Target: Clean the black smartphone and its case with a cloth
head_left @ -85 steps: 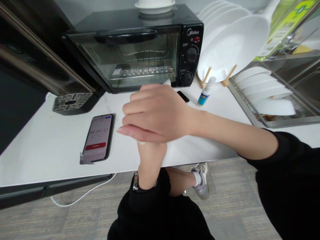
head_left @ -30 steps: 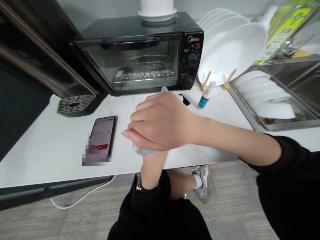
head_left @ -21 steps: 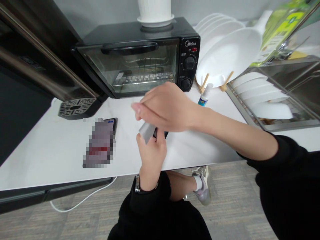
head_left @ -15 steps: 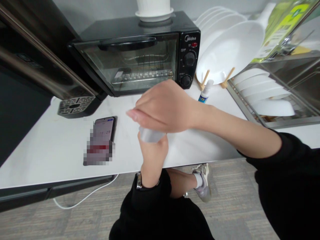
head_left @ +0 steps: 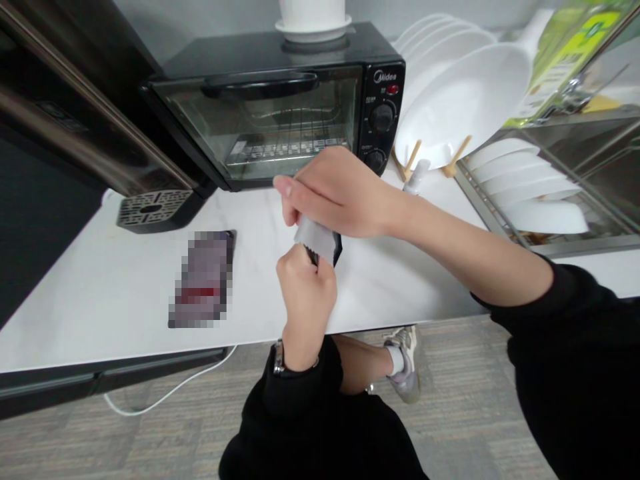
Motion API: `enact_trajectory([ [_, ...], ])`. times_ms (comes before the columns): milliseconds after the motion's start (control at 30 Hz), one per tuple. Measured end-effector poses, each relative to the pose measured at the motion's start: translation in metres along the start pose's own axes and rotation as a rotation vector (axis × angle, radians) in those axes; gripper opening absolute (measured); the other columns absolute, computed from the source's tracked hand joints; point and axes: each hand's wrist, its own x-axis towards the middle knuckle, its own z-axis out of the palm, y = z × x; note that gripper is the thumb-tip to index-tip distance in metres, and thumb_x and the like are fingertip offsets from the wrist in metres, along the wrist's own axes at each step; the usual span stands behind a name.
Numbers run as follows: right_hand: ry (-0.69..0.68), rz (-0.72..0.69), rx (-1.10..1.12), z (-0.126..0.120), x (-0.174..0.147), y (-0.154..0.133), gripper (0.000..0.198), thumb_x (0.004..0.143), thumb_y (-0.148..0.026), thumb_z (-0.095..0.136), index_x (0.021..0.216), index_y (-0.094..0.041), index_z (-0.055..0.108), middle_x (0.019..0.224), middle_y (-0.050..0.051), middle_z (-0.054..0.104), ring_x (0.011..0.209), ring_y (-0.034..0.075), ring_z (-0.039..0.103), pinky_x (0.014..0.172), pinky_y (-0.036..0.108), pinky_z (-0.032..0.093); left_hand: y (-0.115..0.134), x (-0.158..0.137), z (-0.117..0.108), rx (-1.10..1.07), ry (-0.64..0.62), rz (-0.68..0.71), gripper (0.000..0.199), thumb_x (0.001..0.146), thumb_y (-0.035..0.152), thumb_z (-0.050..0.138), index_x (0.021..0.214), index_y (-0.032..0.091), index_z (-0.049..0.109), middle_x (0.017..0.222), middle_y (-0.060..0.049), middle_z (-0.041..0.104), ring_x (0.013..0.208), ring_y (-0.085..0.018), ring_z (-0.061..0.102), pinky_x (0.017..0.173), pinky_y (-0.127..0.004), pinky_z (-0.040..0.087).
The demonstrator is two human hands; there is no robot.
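My right hand [head_left: 343,193] is closed on a small grey cleaning cloth [head_left: 317,238] with a zigzag edge, which hangs below its fingers. Just beneath it, my left hand [head_left: 306,283], a watch at its wrist, is wrapped round a dark object [head_left: 338,249]. Only black edges of that object show beside and under the cloth, so I cannot tell its kind. The cloth lies against it. Behind my right wrist stands a small spray bottle [head_left: 417,177], its lower part covered by the arm.
On the white counter [head_left: 120,300] lies a phone [head_left: 203,280], left of my hands. A black toaster oven [head_left: 270,127] stands behind, with a white pot [head_left: 314,13] on top. White plates [head_left: 465,100] stand in a wooden rack at right, beside a sink with bowls [head_left: 545,213].
My right hand has shifted slightly right and up, and its fingers have turned. More of the cloth's zigzag edge and part of the dark object now show. My left hand stays nearly in place.
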Motion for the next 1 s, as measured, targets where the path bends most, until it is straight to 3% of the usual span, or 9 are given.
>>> enact_trajectory([
  [233, -0.056, -0.17, -0.167, 0.003, -0.004, -0.017, 0.068, 0.112, -0.045, 0.019, 0.09, -0.017, 0.077, 0.087, 0.006, 0.072, 0.083, 0.018, 0.061, 0.07, 0.035, 0.031, 0.0, -0.004, 0.003, -0.003, 0.12, 0.074, 0.016, 0.086, 0.034, 0.062, 0.098, 0.022, 0.063, 0.096, -0.011, 0.075, 0.11, -0.032, 0.071, 0.09, -0.042, 0.056],
  [400, -0.001, 0.023, -0.069, -0.001, -0.001, -0.002, 0.072, 0.113, -0.04, 0.015, 0.085, -0.015, 0.077, 0.083, 0.006, 0.072, 0.082, 0.014, 0.064, 0.074, 0.033, 0.034, 0.004, 0.0, -0.001, 0.054, 0.013, 0.037, 0.026, 0.09, 0.033, 0.057, 0.066, 0.024, 0.054, 0.056, -0.003, 0.059, 0.068, -0.024, 0.071, 0.069, -0.035, 0.055],
  [500, -0.02, -0.06, -0.112, -0.001, -0.003, -0.006, 0.071, 0.112, -0.04, 0.015, 0.087, -0.016, 0.077, 0.088, 0.007, 0.075, 0.086, 0.017, 0.066, 0.074, 0.034, 0.034, 0.002, -0.003, 0.0, -0.004, 0.093, 0.046, 0.012, 0.089, 0.032, 0.059, 0.088, 0.022, 0.064, 0.085, -0.01, 0.075, 0.093, -0.027, 0.075, 0.079, -0.036, 0.058],
  [600, -0.039, -0.161, -0.15, 0.0, -0.003, -0.011, 0.071, 0.112, -0.044, 0.015, 0.087, -0.016, 0.076, 0.092, 0.008, 0.076, 0.088, 0.021, 0.067, 0.072, 0.035, 0.033, 0.0, -0.005, 0.002, -0.02, 0.143, 0.101, 0.023, 0.086, 0.032, 0.062, 0.104, 0.02, 0.065, 0.11, -0.015, 0.076, 0.115, -0.03, 0.071, 0.092, -0.041, 0.058],
  [667, -0.018, -0.088, -0.118, 0.0, -0.002, -0.006, 0.07, 0.112, -0.043, 0.016, 0.087, -0.016, 0.076, 0.091, 0.009, 0.075, 0.086, 0.02, 0.066, 0.072, 0.035, 0.033, 0.001, -0.004, 0.001, 0.024, 0.09, 0.092, 0.011, 0.087, 0.032, 0.06, 0.086, 0.022, 0.064, 0.089, -0.011, 0.076, 0.097, -0.028, 0.074, 0.086, -0.039, 0.058],
  [767, 0.015, 0.042, -0.035, 0.002, -0.001, 0.001, 0.068, 0.112, -0.038, 0.017, 0.09, -0.015, 0.077, 0.089, 0.009, 0.074, 0.084, 0.018, 0.065, 0.075, 0.034, 0.036, 0.005, -0.001, -0.002, 0.061, 0.007, 0.014, 0.024, 0.09, 0.031, 0.058, 0.068, 0.022, 0.056, 0.063, -0.004, 0.066, 0.066, -0.021, 0.069, 0.07, -0.033, 0.056],
  [867, 0.028, -0.04, -0.084, 0.004, -0.003, -0.004, 0.067, 0.111, -0.038, 0.017, 0.091, -0.015, 0.077, 0.089, 0.008, 0.075, 0.087, 0.019, 0.065, 0.077, 0.035, 0.036, 0.007, -0.001, -0.003, -0.027, 0.084, 0.042, 0.012, 0.088, 0.029, 0.06, 0.093, 0.02, 0.067, 0.088, -0.009, 0.075, 0.09, -0.025, 0.074, 0.079, -0.035, 0.058],
  [933, 0.02, -0.127, -0.142, 0.004, -0.004, -0.009, 0.066, 0.111, -0.039, 0.018, 0.09, -0.015, 0.076, 0.09, 0.008, 0.075, 0.088, 0.02, 0.065, 0.075, 0.036, 0.035, 0.007, -0.002, -0.002, -0.067, 0.14, 0.079, 0.029, 0.085, 0.028, 0.063, 0.113, 0.02, 0.066, 0.107, -0.012, 0.076, 0.111, -0.029, 0.071, 0.091, -0.039, 0.057],
  [1000, 0.006, -0.115, -0.134, 0.003, -0.004, -0.008, 0.065, 0.11, -0.039, 0.019, 0.09, -0.015, 0.076, 0.09, 0.009, 0.075, 0.086, 0.02, 0.065, 0.074, 0.036, 0.034, 0.006, -0.003, -0.002, -0.032, 0.114, 0.076, 0.023, 0.084, 0.029, 0.065, 0.105, 0.02, 0.068, 0.097, -0.011, 0.076, 0.104, -0.029, 0.073, 0.088, -0.039, 0.058],
])
